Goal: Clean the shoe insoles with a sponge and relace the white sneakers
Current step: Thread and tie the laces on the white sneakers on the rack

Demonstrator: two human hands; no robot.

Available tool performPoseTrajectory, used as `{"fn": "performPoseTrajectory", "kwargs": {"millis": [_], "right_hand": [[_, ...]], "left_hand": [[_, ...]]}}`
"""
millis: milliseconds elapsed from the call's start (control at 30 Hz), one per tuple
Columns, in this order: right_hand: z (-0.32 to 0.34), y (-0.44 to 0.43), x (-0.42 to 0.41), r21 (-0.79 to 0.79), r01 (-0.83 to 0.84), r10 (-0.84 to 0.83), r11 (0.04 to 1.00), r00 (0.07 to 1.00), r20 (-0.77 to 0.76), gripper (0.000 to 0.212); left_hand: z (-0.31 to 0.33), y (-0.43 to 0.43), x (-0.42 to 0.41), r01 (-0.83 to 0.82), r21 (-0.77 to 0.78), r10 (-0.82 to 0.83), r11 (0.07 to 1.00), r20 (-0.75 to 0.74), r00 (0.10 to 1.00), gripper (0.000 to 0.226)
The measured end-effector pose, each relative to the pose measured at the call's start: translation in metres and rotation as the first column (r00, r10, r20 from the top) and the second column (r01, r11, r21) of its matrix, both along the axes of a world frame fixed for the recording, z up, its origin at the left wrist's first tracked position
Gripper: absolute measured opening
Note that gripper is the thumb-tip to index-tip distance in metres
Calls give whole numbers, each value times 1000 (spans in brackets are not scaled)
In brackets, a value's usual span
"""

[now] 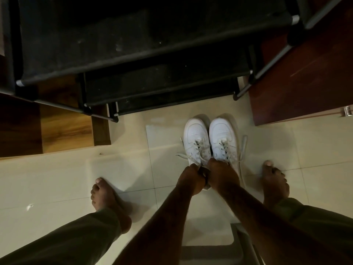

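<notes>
Two white sneakers stand side by side on the pale tiled floor, toes pointing away from me. My left hand (191, 177) grips the heel opening of the left sneaker (196, 138). My right hand (223, 176) grips the heel opening of the right sneaker (222, 137). Loose grey-white laces (242, 148) trail out to both sides of the pair. The heels and the insides of the shoes are hidden behind my hands. No sponge is in view.
A black shoe rack (133, 54) with metal tubes stands just beyond the sneakers. Wooden furniture (57, 127) is at the left, a dark red wooden panel (305, 73) at the right. My bare feet (107, 196) flank the shoes. A pale stool edge (240, 245) shows below.
</notes>
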State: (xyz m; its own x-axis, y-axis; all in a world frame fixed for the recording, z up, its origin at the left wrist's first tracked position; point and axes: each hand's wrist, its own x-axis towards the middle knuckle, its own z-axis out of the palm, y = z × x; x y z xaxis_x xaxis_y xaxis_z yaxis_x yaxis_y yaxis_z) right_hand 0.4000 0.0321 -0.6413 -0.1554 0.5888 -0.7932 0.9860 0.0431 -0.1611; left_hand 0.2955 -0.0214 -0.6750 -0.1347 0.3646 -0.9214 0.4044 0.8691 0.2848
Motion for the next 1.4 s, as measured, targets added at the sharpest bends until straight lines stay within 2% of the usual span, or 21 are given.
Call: {"fn": "performPoseTrajectory", "kwargs": {"millis": [233, 433, 633, 733, 867, 1133, 1300, 1400], "right_hand": [[-5, 4, -5, 68, -104, 101, 992, 994, 48, 32], [-7, 7, -10, 94, -195, 188, 976, 979, 73, 28], [-8, 8, -12, 72, -226, 220, 971, 972, 87, 35], [-8, 4, -14, 73, -232, 226, 970, 970, 88, 45], [-2, 5, -17, 77, -215, 209, 974, 975, 75, 41], [47, -1, -20, 93, -162, 164, 982, 986, -9, 35], [93, -11, -21, 151, -129, 138, 980, 989, -49, 29], [138, -18, -20, 163, -112, 128, 980, 988, -88, 30]], "left_hand": [[5, 8, 2, -54, -12, 54, 998, -42, 998, 50], [-20, 0, 1, -25, -47, 24, 999, -18, 1000, 61], [9, 11, 0, 6, -20, -7, 1000, -20, 1000, 63], [21, 13, -2, -11, -16, 10, 1000, -9, 1000, 52], [26, 11, -7, 5, -10, -5, 1000, -27, 1000, 39], [70, 6, -16, -52, 21, 53, 998, -33, 998, 38], [121, -4, -23, -58, 92, 63, 994, -56, 996, 50], [159, -13, -27, 5, 116, 9, 993, -120, 993, 58]]}}
